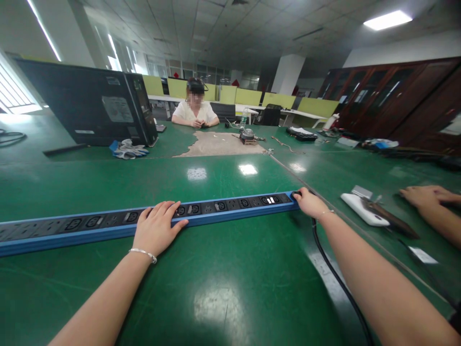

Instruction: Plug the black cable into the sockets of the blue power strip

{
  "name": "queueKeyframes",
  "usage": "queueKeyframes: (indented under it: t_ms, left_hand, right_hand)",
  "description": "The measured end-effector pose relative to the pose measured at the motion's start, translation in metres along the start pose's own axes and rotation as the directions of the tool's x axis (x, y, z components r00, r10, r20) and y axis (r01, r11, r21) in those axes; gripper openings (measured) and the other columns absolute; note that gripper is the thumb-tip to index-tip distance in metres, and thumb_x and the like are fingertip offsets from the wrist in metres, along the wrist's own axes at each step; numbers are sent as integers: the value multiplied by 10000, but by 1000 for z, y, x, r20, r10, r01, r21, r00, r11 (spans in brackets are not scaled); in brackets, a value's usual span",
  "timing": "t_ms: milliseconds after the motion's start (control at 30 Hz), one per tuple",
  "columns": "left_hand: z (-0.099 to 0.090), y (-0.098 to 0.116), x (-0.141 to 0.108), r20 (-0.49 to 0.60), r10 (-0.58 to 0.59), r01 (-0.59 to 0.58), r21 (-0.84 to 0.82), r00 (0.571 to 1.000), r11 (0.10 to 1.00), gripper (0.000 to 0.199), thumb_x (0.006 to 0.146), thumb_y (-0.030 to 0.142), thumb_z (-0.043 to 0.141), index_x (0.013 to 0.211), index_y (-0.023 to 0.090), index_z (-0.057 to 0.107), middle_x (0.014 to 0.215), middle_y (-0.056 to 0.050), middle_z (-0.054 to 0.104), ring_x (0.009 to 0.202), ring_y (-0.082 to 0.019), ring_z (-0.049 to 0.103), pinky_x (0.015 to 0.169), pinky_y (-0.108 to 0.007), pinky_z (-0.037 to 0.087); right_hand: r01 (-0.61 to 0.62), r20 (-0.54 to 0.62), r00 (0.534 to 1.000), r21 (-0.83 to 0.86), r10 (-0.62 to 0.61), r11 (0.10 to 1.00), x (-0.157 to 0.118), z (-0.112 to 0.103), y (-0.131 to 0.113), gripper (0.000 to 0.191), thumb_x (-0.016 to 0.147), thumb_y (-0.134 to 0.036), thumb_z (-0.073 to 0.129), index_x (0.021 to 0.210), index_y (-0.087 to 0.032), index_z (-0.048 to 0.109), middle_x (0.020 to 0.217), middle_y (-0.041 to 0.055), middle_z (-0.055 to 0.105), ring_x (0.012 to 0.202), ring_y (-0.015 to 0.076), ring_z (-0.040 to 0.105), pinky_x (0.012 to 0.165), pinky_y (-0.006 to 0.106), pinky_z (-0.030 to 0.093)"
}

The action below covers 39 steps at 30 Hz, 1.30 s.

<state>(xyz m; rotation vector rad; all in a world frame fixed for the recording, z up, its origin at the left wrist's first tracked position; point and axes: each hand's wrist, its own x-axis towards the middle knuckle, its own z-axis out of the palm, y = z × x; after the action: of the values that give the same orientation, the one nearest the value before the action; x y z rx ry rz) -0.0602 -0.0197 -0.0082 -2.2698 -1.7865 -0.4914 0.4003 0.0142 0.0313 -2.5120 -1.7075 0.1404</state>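
A long blue power strip [230, 205] with a row of black sockets lies across the green table and runs out of view on the left. Near its middle, my left hand [157, 226] holds it from above, the fingers over the top and the thumb along the near side. At the strip's right end, my right hand [310, 204] pinches the black power cord where it meets the strip; the exact contact is partly hidden by the fingers. From below that hand the black cord [331, 274] hangs in a curve toward the bottom edge.
A black computer case [90, 110] stands at the far left, with work gloves [128, 149] in front. Across the table sits a person [196, 113]. To the right lie a white and dark handheld device [365, 210] and another person's hands [428, 196].
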Motion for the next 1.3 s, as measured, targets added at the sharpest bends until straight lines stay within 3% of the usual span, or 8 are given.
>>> queueKeyframes:
  t_ms: [200, 300, 500, 1033, 1300]
  left_hand:
    - [-1, 1, 0, 3, -12, 12, -10, 1000, 1000, 504, 831, 508, 391, 1253, 247, 481, 1272, -73, 547, 1188, -249, 460, 1002, -435, 274]
    - [0, 1, 0, 1, -16, 16, -11, 1000, 1000, 505, 829, 510, 394, 1249, 246, 484, 1278, -72, 542, 1189, -251, 458, 1003, -437, 275]
    - [0, 1, 0, 2, -6, 6, -13, 1000, 1000, 500, 832, 512, 390, 1248, 249, 481, 1270, -72, 548, 1186, -250, 462, 1004, -445, 274]
    - [1, 1, -1, -7, 3, -3, -6, 1000, 1000, 499, 839, 518, 387, 1243, 241, 478, 1269, -75, 548, 1188, -244, 459, 1001, -437, 264]
    - [2, 0, -1, -13, 7, -7, 1, 1000, 1000, 506, 836, 527, 384, 1247, 245, 476, 1271, -67, 545, 1188, -247, 455, 997, -440, 268]
  right_hand:
    - [-43, -199, 978, 81, 58, 996, -1, -33, 4, 430, 876, -427, 319, 1121, -147, 535, 1056, 152, 634, 953, 258, 593, 739, 315, 429]
    - [31, -192, 981, 121, -8, 992, -5, -44, 0, 404, 868, -414, 338, 1071, -156, 572, 1020, 114, 655, 904, 220, 603, 717, 273, 431]
    - [94, -67, 994, 76, -89, 993, -13, -25, -22, 367, 878, -386, 332, 1038, -158, 571, 1027, 117, 655, 932, 215, 598, 728, 261, 418]
    - [57, 100, 994, -101, -47, 993, -10, -6, -36, 369, 899, -355, 279, 1122, -126, 462, 987, 185, 646, 923, 267, 619, 766, 347, 415]
    - [52, 86, 995, -52, -47, 997, -12, 0, -34, 347, 903, -359, 272, 1108, -137, 442, 958, 172, 646, 908, 259, 618, 751, 331, 411]
